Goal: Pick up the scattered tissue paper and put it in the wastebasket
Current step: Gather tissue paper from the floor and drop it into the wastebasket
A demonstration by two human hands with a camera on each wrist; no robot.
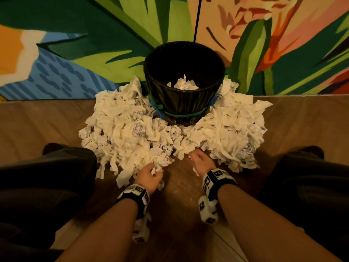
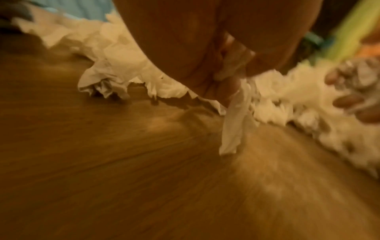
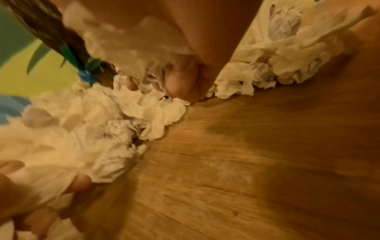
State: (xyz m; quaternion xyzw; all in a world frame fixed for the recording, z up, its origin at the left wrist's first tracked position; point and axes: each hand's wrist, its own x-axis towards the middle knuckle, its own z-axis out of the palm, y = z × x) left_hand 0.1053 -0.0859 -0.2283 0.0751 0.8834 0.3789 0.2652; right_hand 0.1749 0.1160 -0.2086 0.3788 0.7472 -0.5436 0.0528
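The left grip (image 1: pixel 151 177) clenches a crumpled tissue wad (image 1: pixel 156 170); the right grip (image 1: pixel 201 161) clutches tissue (image 3: pixel 131 53) too. Beyond, white crumpled tissue paper (image 1: pixel 132 129) rings the black woven wastebasket (image 1: pixel 184 103), with a few pieces (image 1: pixel 186 84) inside, on the wooden floor (image 1: pixel 179 205).

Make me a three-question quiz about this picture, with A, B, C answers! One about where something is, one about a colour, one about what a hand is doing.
1. Where does the wastebasket stand?
A. against the painted wall
B. between the person's knees
C. on a chair

2. What colour is the band round the wastebasket?
A. red
B. green
C. white

3. What is the left hand doing?
A. lying flat on the floor
B. gripping tissue paper
C. holding the wastebasket

Answers:
1 A, the wall rises right behind it.
2 B, a green strip circles its lower part.
3 B, the fingers are curled round a white wad and a strip hangs below in the left wrist view.
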